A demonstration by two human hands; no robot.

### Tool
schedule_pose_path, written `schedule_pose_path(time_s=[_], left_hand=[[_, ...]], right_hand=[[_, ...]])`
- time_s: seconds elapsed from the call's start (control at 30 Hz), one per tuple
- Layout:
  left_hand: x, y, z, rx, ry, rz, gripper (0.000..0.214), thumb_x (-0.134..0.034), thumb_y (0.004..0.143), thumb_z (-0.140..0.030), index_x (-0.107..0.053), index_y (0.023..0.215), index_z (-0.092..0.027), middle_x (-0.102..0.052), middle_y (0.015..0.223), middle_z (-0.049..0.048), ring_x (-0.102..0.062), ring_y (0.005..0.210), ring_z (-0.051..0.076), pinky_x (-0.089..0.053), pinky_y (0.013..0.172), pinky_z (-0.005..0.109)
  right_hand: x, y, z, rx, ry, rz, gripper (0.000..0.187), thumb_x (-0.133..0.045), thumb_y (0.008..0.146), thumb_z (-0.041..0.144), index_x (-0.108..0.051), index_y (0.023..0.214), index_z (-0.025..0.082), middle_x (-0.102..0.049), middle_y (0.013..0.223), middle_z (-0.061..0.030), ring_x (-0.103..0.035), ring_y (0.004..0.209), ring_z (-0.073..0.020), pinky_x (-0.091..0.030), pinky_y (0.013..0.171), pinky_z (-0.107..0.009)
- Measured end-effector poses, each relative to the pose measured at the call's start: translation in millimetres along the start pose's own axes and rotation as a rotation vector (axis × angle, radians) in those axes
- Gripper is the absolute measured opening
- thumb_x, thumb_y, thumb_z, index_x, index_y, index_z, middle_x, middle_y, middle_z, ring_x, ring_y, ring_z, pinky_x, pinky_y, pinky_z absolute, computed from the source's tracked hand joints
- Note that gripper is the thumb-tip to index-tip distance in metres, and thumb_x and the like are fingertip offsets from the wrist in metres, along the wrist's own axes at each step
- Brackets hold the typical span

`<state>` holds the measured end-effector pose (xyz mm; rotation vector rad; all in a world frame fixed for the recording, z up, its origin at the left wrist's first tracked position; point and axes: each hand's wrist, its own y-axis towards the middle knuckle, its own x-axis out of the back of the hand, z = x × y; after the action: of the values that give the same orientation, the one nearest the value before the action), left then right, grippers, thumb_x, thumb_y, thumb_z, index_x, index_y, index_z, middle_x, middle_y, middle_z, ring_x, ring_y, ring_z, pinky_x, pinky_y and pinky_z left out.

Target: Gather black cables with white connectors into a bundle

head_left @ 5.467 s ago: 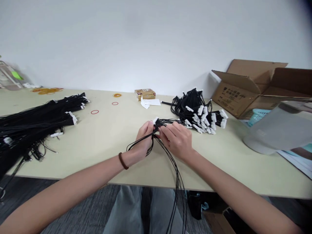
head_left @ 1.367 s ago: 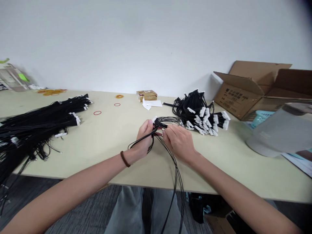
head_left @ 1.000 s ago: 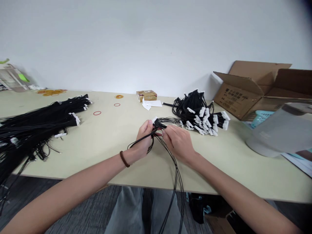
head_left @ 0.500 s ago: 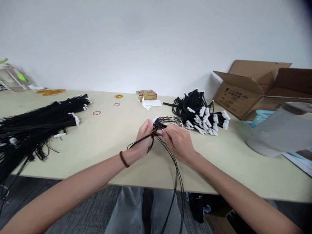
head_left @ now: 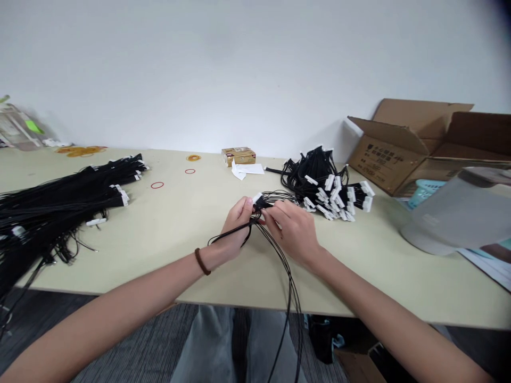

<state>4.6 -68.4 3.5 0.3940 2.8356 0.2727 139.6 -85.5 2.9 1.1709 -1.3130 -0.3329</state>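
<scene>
Left hand [head_left: 237, 221] pinches black cable bundle [head_left: 275, 246] below its white connector [head_left: 256, 197], right hand [head_left: 293, 229] pinching strands just beside it, tails hanging between forearms; likely gathering step, next move seemingly calling for steady left grip.

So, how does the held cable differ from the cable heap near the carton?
The held cable is in the left hand and right hand; the cable heap rests on the table. The held cable shows one white connector; the cable heap, many. Both have black wires.
</scene>
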Motion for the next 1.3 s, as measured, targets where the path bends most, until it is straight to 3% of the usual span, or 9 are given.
schedule_pose_path(time_s=[0.1,0.27,0.43,0.67,0.77,0.87,1.03,1.17,1.3], left_hand=[[1.1,1,-2,0.09,-0.186,0.01,0.019,-0.041,0.086,-0.032,-0.05,0.078,-0.018,-0.055,0.082,0.0011,-0.054,0.074,0.012,-0.043,0.069,0.029],[6.9,4,-2,0.251,-0.304,0.117,0.016,-0.046,0.083,-0.032,-0.052,0.082,-0.018,-0.063,0.095,0.0058,-0.062,0.085,0.023,-0.049,0.072,0.039],[7.8,3,-3,0.34,-0.278,0.247,0.013,-0.047,0.082,-0.028,-0.056,0.087,-0.019,-0.062,0.109,0.0067,-0.066,0.079,0.022,-0.049,0.076,0.043],[7.7,2,-5,0.375,-0.295,0.334,0.019,-0.051,0.08,-0.032,-0.053,0.09,-0.016,-0.061,0.111,0.0092,-0.066,0.076,0.026,-0.048,0.078,0.047],[7.4,4,-4,0.361,-0.427,0.28,0.01,-0.05,0.081,-0.025,-0.053,0.08,-0.015,-0.065,0.098,0.0067,-0.064,0.085,0.024,-0.045,0.086,0.047],[8.1,8,-3,0.343,-0.513,0.198,0.006,-0.05,0.08,-0.019,-0.055,0.078,-0.015,-0.066,0.09,0.0054,-0.064,0.085,0.02,-0.041,0.092,0.046],[9.0,12,-7,0.378,-0.516,0.104,0.013,-0.047,0.081,-0.018,-0.059,0.078,-0.014,-0.067,0.089,0.0054,-0.063,0.086,0.018,-0.041,0.088,0.037],[8.6,10,-9,0.379,-0.489,0.169,0.021,-0.043,0.083,-0.02,-0.063,0.083,-0.012,-0.068,0.088,0.008,-0.061,0.088,0.017,-0.04,0.087,0.032],[8.0,8,-8,0.356,-0.515,0.278,0.025,-0.04,0.085,-0.019,-0.063,0.089,-0.012,-0.067,0.09,0.0078,-0.059,0.089,0.017,-0.04,0.086,0.032]], right_hand=[[4,3,-13,-0.007,-0.118,-0.04,0.013,-0.051,0.084,0.027,-0.054,0.074,0.018,-0.051,0.067,-0.0018,-0.04,0.065,-0.0145,-0.027,0.054,-0.026],[13,5,-48,-0.021,-0.209,-0.198,0.01,-0.048,0.082,0.015,-0.055,0.089,0.017,-0.054,0.078,-0.0052,-0.044,0.072,-0.0156,-0.029,0.055,-0.026],[14,2,-72,0.014,-0.321,-0.278,0.007,-0.052,0.083,0.027,-0.057,0.083,0.021,-0.055,0.072,-0.0027,-0.043,0.065,-0.0136,-0.029,0.056,-0.026],[11,1,-78,0.068,-0.297,-0.446,0.014,-0.058,0.08,0.035,-0.058,0.075,0.022,-0.054,0.064,-0.0014,-0.041,0.063,-0.0126,-0.028,0.056,-0.027],[16,4,-72,0.12,-0.356,-0.528,0.004,-0.059,0.08,0.028,-0.06,0.08,0.025,-0.057,0.067,-0.0008,-0.043,0.066,-0.0131,-0.03,0.058,-0.027],[22,6,-59,0.285,-0.376,-0.619,0.014,-0.062,0.077,0.023,-0.061,0.089,0.029,-0.059,0.07,0.0004,-0.045,0.068,-0.0136,-0.034,0.06,-0.027],[17,1,-34,0.578,-0.248,-0.469,0.012,-0.064,0.075,0.019,-0.063,0.081,0.029,-0.064,0.082,0.0054,-0.046,0.072,-0.0106,-0.035,0.062,-0.026],[4,-2,-26,0.553,-0.104,-0.317,0.011,-0.062,0.076,0.012,-0.063,0.08,0.022,-0.065,0.085,0.0042,-0.05,0.08,-0.0103,-0.038,0.071,-0.026],[0,0,-23,0.49,-0.01,-0.321,0.013,-0.064,0.074,0.01,-0.063,0.078,0.022,-0.066,0.082,0.0042,-0.052,0.078,-0.0105,-0.041,0.072,-0.025]])
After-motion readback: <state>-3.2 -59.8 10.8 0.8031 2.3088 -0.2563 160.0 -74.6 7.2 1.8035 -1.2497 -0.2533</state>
